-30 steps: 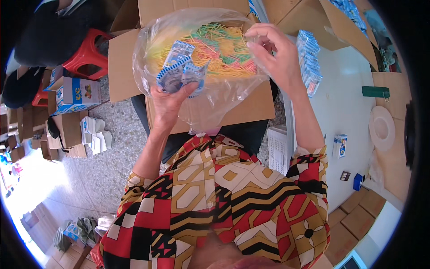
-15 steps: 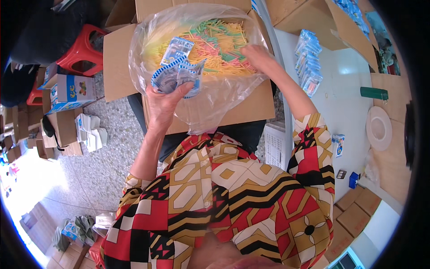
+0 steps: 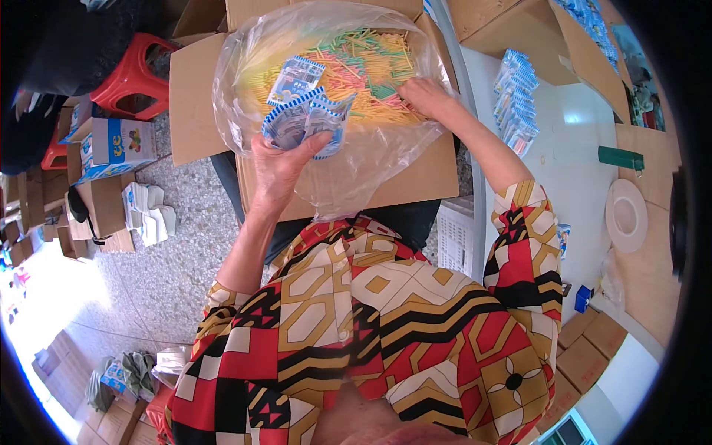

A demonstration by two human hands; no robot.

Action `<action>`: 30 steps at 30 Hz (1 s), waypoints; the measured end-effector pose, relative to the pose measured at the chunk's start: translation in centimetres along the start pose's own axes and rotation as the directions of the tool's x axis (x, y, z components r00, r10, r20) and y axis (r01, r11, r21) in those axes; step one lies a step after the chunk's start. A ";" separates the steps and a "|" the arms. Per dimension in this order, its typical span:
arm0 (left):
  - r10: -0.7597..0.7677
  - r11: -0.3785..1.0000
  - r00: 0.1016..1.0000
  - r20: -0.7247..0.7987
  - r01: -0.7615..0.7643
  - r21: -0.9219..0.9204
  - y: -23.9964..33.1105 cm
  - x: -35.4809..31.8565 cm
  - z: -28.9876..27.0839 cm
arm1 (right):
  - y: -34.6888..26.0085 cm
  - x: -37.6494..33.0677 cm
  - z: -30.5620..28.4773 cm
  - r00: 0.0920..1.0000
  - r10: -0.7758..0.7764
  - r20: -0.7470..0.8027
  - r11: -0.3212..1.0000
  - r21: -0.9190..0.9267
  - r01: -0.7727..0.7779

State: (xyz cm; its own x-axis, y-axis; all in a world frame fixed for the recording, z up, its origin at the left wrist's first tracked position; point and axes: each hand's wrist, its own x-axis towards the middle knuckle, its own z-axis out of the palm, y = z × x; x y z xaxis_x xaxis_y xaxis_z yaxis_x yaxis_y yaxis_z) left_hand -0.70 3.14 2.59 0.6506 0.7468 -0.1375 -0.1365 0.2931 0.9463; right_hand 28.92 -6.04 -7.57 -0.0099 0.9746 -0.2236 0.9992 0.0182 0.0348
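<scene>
My left hand (image 3: 280, 165) grips a blue-and-white plastic packet (image 3: 311, 127), its top edge spread apart. Just beyond it, another flat packet (image 3: 297, 80) lies on a heap of thin coloured sticks (image 3: 363, 70), yellow, pink and green. The heap fills a clear plastic bag (image 3: 245, 111) that lines an open cardboard box (image 3: 400, 182) in front of me. At the right side of the heap, my right hand (image 3: 426, 98) reaches down with curled fingers closed on some sticks; its fingertips are partly hidden.
On the white table (image 3: 567, 148) to the right lies a row of filled blue packets (image 3: 515, 104). A green object (image 3: 621, 157) and a pale round lid (image 3: 627, 213) are farther right. Left are a red stool (image 3: 133, 85) and a printed carton (image 3: 122, 144).
My left hand and its packet have shifted slightly right. My right hand stays at the right side of the sticks, its fingers a little more bunched.
</scene>
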 end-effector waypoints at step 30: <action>0.055 0.995 0.995 0.082 -0.061 0.073 0.3 -0.2 0.9 | -6.0 -4.7 -16.9 0.938 0.275 -0.211 -0.067 0.969 0.237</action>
State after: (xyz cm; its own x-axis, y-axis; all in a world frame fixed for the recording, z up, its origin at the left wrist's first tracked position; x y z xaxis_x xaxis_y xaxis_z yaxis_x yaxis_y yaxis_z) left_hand -0.21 2.48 3.15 0.7011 0.7105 -0.0606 -0.1214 0.2027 0.9717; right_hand 22.34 -6.95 9.74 0.2570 0.9664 0.0050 -0.0329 0.0139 -0.9994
